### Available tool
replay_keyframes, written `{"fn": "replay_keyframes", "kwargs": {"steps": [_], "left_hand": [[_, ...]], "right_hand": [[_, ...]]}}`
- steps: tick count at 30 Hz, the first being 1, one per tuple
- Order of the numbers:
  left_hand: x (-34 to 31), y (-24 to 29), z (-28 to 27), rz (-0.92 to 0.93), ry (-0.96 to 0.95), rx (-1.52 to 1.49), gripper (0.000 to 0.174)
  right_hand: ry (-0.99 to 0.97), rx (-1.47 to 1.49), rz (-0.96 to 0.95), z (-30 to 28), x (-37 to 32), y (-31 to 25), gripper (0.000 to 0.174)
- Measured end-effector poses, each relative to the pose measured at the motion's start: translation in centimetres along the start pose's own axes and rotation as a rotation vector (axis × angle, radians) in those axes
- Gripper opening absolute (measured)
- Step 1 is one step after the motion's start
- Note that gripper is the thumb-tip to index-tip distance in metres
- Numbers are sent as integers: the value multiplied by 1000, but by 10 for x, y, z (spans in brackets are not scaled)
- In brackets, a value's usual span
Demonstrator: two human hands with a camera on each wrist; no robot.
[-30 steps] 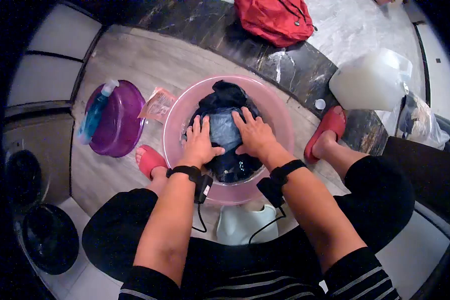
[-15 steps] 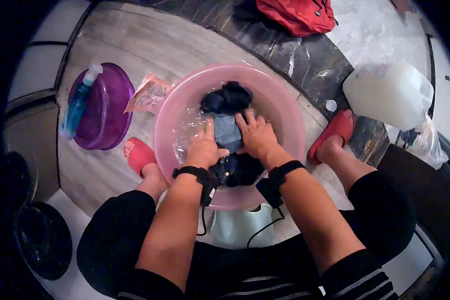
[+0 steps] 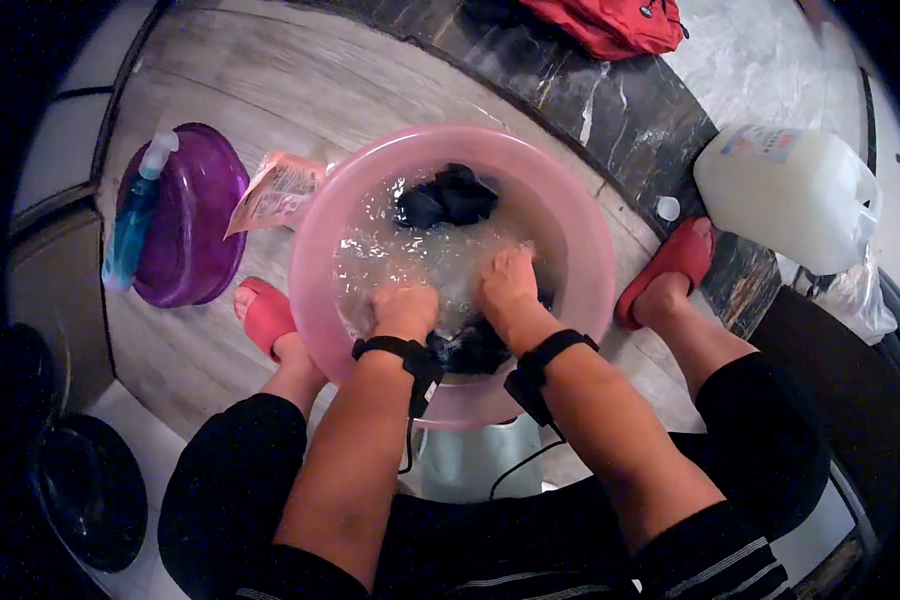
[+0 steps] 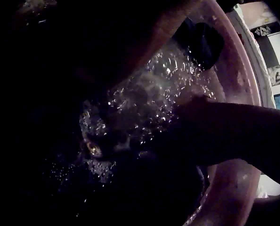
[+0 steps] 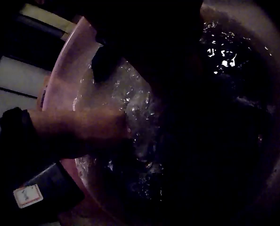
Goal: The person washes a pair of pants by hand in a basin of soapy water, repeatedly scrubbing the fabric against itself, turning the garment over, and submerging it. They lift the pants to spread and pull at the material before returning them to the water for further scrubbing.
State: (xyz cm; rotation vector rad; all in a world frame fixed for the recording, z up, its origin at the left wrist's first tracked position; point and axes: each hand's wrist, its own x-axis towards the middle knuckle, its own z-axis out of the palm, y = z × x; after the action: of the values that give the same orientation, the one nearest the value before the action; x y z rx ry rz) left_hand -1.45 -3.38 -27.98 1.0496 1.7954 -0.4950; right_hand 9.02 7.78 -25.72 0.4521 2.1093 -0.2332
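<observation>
A pink basin (image 3: pixel 315 300) holds cloudy, bubbling water (image 3: pixel 440 255) with dark clothing in it. One bunched piece of dark cloth (image 3: pixel 450 197) rises above the surface at the far side. More dark fabric (image 3: pixel 470 350) shows at the near side, between the wrists. My left hand (image 3: pixel 406 303) is sunk in the water at left of centre, its fingers hidden below the surface. Opposite it, my right hand (image 3: pixel 510 282) dips in with the knuckles showing and the fingertips underwater. I cannot tell whether either hand grips the cloth. Both wrist views are very dark.
A purple basin (image 3: pixel 205 220) lies left, with a bottle of blue liquid (image 3: pixel 130 225) on it. Nearby is an orange packet (image 3: pixel 275 195). On the right are a white jug (image 3: pixel 785 190) and a small cap (image 3: pixel 668 208). Red slippers (image 3: pixel 267 318) flank the pink basin; a red bag (image 3: pixel 620 25) sits behind.
Both hands, earlier spread on the cloth with fingers visible, have pushed down into the water. The pale blue-grey patch of fabric between them has sunk from sight, and the water has turned cloudy and rippled.
</observation>
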Motion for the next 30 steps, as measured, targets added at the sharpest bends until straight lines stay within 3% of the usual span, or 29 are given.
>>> {"fn": "replay_keyframes", "kwargs": {"steps": [3,6,7,9,12,14,18,22,24,27,30], "left_hand": [[-1,-2,-5,29,-52,-11,28],[-7,-2,-14,-4,-50,-53,30],[-14,-2,-20,-27,-43,-69,31],[-34,-1,-28,-62,137,2,35],[-55,-5,-20,-72,516,23,41],[-56,-12,-16,-78,615,-37,43],[-63,-23,-24,-84,428,-223,42],[-76,-38,-39,-66,395,-396,31],[-101,-44,-60,47,413,-378,26],[-129,-53,-93,232,366,-335,26],[-184,-50,-126,316,346,-404,24]], "right_hand": [[144,24,1,-1,-5,1,34],[102,106,-1,-17,-11,11,32],[214,159,-31,-19,-15,15,34],[433,270,-95,-24,-29,24,39],[309,311,-101,-42,-45,46,48],[279,292,-94,-52,-57,52,46],[182,448,-72,-67,-80,63,38],[337,771,-141,-72,-113,78,31],[449,917,-141,-75,-133,84,24],[396,1072,-114,-97,-165,88,27],[481,1094,-131,-113,-200,88,23]]}}
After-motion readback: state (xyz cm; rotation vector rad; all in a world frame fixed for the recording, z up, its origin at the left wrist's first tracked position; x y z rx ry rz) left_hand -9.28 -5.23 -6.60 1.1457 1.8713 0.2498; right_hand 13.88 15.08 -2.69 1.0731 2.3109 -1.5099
